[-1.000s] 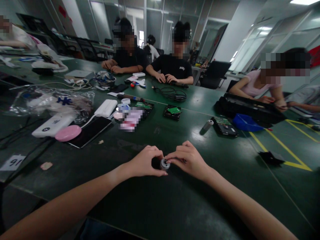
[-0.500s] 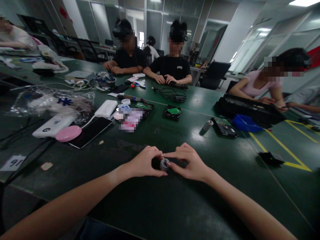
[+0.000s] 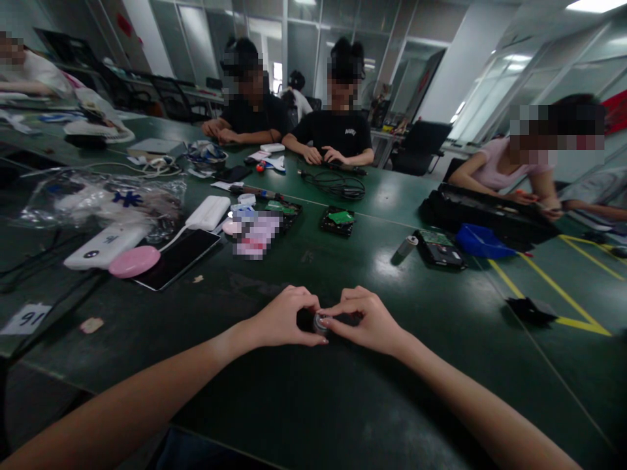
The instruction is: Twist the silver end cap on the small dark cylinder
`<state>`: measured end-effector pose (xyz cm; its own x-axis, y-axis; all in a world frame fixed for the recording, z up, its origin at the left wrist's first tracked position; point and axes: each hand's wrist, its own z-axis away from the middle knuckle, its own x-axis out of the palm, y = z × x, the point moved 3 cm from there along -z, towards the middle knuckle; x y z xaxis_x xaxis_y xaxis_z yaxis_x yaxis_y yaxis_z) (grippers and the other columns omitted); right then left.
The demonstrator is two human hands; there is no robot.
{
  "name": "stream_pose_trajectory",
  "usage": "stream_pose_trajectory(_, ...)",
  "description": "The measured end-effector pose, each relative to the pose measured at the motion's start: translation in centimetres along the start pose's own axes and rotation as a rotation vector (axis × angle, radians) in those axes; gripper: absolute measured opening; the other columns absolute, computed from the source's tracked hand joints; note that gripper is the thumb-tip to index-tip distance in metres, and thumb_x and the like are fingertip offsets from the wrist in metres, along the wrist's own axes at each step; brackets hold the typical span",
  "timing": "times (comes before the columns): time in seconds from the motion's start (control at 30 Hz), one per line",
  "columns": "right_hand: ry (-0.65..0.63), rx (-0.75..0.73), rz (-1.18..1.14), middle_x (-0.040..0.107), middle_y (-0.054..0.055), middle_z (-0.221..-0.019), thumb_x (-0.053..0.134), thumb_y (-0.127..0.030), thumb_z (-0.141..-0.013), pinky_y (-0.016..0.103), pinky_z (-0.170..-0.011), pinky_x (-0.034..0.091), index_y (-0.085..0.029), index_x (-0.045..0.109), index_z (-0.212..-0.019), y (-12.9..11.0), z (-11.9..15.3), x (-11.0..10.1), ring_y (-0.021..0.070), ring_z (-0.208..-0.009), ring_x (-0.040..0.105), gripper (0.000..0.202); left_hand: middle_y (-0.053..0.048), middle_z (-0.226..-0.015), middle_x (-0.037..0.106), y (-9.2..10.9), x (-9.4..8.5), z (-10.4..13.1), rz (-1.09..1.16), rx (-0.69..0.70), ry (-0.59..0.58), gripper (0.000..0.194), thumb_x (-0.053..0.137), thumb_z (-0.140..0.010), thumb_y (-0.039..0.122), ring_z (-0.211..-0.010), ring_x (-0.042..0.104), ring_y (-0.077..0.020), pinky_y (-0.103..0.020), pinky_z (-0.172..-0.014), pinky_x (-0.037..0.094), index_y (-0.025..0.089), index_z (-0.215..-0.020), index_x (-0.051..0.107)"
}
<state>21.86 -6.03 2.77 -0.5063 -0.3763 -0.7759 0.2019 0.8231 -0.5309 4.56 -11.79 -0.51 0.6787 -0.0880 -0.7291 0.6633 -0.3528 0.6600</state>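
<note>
Low over the green table, in the middle of the head view, is a small grey metal-looking cylinder with its round end facing up. My left hand grips it from the left between thumb and fingers. From the right, my right hand has thumb and index finger closed at the cylinder's top, covering part of it. Whether a tiny part sits between those fingertips cannot be made out. Farther off to the right stands a silver cylinder, which neither hand touches.
Beyond my hands lie a hard drive with a green board and another hard drive. To the left are a phone, a pink round case, white power banks and plastic bags. Several people sit around the table.
My right hand has shifted slightly left and down, and its thumb and index finger have come closer together over the cylinder's top. My left hand keeps its hold.
</note>
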Motion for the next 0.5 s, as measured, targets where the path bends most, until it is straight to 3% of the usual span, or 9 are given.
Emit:
stream_pose_trajectory(0.23, -0.149, -0.031, 0.013, 0.060, -0.001, -0.073, 0.060, -0.029, -0.088, 0.030, -0.069, 0.035, -0.025, 0.067, -0.120, -0.69, -0.08, -0.33, 0.0131, -0.065, 0.054, 0.032, 0.000, -0.089, 0.059, -0.08, -0.03, -0.12, -0.019, 0.008, -0.002, 0.037, 0.082, -0.066, 0.046, -0.087, 0.055, -0.0221, -0.035, -0.078, 0.039, 0.021, -0.084, 0.061)
stream_pose_trajectory(0.33, -0.143, -0.038, 0.003, 0.059, -0.001, -0.073, 0.062, -0.026, -0.085, 0.029, -0.068, 0.035, -0.023, 0.062, -0.126, -0.80, -0.03, -0.40, 0.0134, -0.065, 0.053, 0.041, -0.001, -0.091, 0.060, -0.09, -0.03, -0.12, -0.009, 0.004, 0.012, 0.041, 0.082, -0.064, 0.047, -0.088, 0.055, -0.0227, -0.035, -0.078, 0.040, 0.021, -0.087, 0.061)
stream_pose_trajectory(0.5, -0.056, -0.025, -0.025, 0.056, -0.003, -0.066, 0.061, -0.026, -0.085, 0.028, -0.065, 0.035, -0.021, 0.071, -0.109, -0.66, 0.05, -0.35, 0.0119, -0.060, 0.051, 0.026, 0.000, -0.089, 0.060, -0.06, -0.06, -0.14, -0.013, 0.009, -0.005, 0.039, 0.080, -0.067, 0.051, -0.086, 0.056, -0.0224, -0.035, -0.079, 0.039, 0.021, -0.084, 0.061)
